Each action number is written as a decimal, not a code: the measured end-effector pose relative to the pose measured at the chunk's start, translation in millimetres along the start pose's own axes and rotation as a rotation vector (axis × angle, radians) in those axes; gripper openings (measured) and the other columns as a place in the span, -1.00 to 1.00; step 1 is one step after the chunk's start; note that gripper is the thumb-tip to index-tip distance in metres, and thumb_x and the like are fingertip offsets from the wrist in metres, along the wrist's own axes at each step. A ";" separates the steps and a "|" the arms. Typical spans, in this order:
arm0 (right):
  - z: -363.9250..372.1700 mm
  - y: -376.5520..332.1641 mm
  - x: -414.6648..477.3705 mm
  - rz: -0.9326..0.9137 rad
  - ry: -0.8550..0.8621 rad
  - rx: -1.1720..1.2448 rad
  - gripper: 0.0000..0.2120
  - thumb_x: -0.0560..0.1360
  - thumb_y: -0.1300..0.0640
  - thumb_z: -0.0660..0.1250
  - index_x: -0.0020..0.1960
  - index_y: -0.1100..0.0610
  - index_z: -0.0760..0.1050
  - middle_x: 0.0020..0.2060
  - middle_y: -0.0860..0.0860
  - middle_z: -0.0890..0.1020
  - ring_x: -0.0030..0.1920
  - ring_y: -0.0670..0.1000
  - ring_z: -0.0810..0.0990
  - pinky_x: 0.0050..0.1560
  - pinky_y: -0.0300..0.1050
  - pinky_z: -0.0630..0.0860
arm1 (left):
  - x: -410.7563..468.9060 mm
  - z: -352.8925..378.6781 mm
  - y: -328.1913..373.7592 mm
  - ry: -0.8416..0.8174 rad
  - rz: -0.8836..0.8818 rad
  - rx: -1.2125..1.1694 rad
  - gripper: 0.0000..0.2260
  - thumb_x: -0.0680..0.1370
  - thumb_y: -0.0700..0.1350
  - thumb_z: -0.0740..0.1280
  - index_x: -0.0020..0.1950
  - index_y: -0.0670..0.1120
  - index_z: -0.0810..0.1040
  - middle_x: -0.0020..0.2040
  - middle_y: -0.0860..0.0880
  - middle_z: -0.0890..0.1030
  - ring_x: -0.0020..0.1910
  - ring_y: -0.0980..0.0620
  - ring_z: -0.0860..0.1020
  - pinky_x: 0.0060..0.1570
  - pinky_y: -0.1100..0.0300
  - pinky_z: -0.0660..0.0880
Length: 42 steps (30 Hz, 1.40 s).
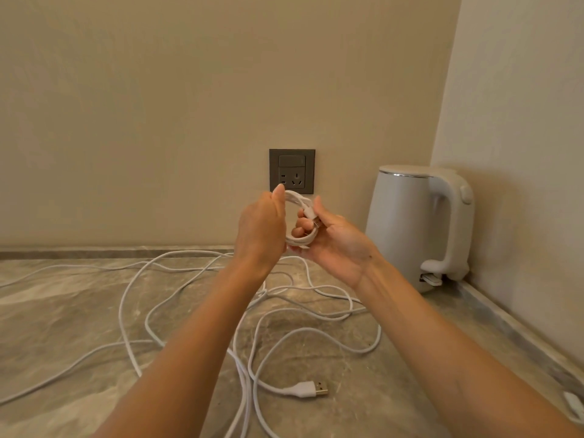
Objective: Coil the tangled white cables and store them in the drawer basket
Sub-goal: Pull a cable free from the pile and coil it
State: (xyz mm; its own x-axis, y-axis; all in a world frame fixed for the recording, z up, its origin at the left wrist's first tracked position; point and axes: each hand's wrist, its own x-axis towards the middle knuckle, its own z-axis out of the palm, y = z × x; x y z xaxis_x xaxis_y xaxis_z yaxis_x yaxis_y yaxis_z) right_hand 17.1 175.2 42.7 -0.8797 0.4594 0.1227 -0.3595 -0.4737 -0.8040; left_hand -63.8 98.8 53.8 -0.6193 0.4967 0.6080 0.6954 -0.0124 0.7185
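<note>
A small coil of white cable (300,238) is held up in front of the wall, between both hands. My left hand (260,230) grips the coil's left side, thumb up along it. My right hand (335,245) holds the right side, and its thumb pins a white plug end (310,213) against the loops. Below, loose white cables (196,298) lie tangled across the marbled countertop (63,311). A USB plug (308,389) on one cable end lies near the front. No drawer basket is in view.
A white electric kettle (417,226) stands in the right corner against the wall. A dark grey wall socket (292,171) sits just behind the hands. A small white object (573,404) lies at the counter's far right edge.
</note>
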 end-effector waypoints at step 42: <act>-18.6 -35.0 -13.7 -0.070 -0.274 -0.431 -0.74 0.46 0.14 0.14 0.01 0.31 0.41 -0.48 -0.03 0.37 -0.45 -0.13 0.31 -0.34 -0.33 0.37 | 17.3 -6.0 -24.2 -0.248 -0.012 0.128 -0.68 0.63 -0.10 0.10 -0.25 -0.17 0.49 -0.39 -0.02 0.41 -0.40 0.06 0.31 -0.37 0.19 0.26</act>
State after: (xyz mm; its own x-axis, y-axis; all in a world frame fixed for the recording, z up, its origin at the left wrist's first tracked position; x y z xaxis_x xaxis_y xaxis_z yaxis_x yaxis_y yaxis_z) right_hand 47.5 199.5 58.3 -0.9282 0.2377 0.2862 -0.3101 -0.0695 -0.9482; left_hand -93.6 102.5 49.0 -0.5310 0.6936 0.4868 0.7385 0.0970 0.6673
